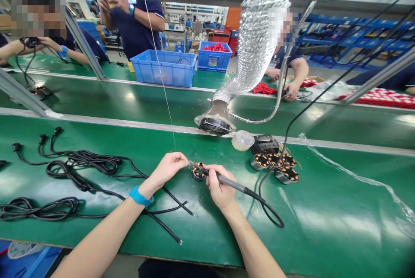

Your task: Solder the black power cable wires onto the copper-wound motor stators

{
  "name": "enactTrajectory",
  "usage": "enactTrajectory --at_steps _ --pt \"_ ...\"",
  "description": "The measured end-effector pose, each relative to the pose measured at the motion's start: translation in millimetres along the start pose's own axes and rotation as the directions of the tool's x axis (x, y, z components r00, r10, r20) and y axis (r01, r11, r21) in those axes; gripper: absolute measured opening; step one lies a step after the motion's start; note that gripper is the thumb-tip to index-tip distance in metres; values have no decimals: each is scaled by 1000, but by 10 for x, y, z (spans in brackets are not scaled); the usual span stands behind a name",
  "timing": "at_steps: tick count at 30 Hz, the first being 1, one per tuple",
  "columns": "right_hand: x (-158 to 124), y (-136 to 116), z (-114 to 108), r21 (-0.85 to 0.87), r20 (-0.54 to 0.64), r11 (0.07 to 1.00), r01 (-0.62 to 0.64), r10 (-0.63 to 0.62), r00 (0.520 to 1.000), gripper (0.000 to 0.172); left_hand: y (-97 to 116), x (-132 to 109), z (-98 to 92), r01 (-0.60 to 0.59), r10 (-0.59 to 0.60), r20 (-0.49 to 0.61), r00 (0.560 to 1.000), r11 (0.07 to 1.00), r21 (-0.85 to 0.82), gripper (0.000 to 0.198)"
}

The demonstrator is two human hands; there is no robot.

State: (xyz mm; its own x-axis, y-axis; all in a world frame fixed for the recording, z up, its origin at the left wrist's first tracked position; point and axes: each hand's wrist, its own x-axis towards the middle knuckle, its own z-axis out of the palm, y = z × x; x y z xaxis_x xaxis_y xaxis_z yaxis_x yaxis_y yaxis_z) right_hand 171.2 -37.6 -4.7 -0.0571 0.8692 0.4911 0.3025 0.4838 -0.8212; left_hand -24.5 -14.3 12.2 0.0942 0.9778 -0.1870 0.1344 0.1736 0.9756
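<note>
My right hand (221, 187) is closed around the grey handle of a soldering iron (228, 180), whose tip points left over a small motor stator (198, 171). The stator, with copper windings, sits on the green bench between my hands. My left hand (170, 167), with a blue wristband (140, 196), pinches the solder wire (158, 62) that hangs down from above. Its fingertips are close to the iron's tip; whether wire and tip touch is too small to tell. The iron's black cable loops to the right.
Several more stators (274, 164) stand at the right, by a black box (266, 144) and a tape roll (243, 140). Coiled black power cords (90, 163) lie left. A foil exhaust duct (259, 31) hangs ahead. Co-workers, a blue bin (164, 70) and red parts are beyond.
</note>
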Motion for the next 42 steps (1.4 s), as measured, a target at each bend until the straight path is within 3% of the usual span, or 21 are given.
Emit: enactTrajectory --at_steps 7,15,34,42 --pt "9 -24 8 46 0 999 -26 26 1000 25 2 -6 -5 -1 1 5 1000 1000 -1 20" --pt "23 -2 15 172 -107 981 -92 112 988 30 -7 -4 6 12 -12 2 1000 1000 9 20" --pt "22 -13 15 126 -16 988 -86 88 996 31 -20 -6 -5 -5 5 8 1000 1000 12 21" --pt "22 -34 4 221 -104 968 -118 144 984 31 -29 2 -15 -7 6 7 1000 1000 16 20"
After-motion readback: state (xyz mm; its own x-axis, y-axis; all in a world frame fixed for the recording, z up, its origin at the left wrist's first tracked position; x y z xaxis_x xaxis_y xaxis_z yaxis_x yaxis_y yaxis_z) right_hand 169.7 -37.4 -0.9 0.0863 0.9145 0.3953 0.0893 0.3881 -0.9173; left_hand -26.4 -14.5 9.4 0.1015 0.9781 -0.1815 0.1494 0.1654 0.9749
